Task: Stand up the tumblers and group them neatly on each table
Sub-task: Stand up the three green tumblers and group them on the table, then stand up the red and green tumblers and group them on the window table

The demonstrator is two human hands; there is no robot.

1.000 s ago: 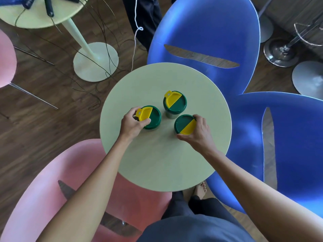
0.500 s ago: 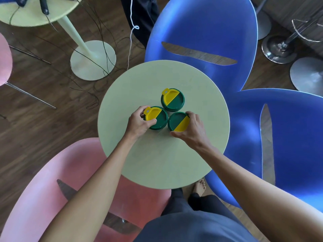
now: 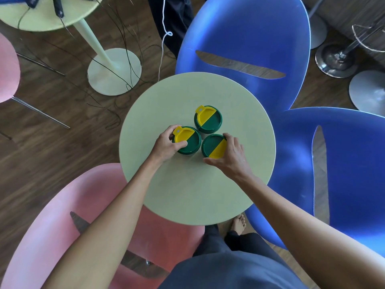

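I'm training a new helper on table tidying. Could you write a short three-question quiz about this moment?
1. How many tumblers stand on the round table?
2. True or false: the far tumbler is held by a hand.
3. Which hand grips the tumbler whose yellow tab shows: (a) left hand, (b) right hand?

Key: 1. Three, all upright, in a close cluster. 2. False; neither hand is on it. 3. (a); it grips the left tumbler, while the right hand grips the right tumbler.
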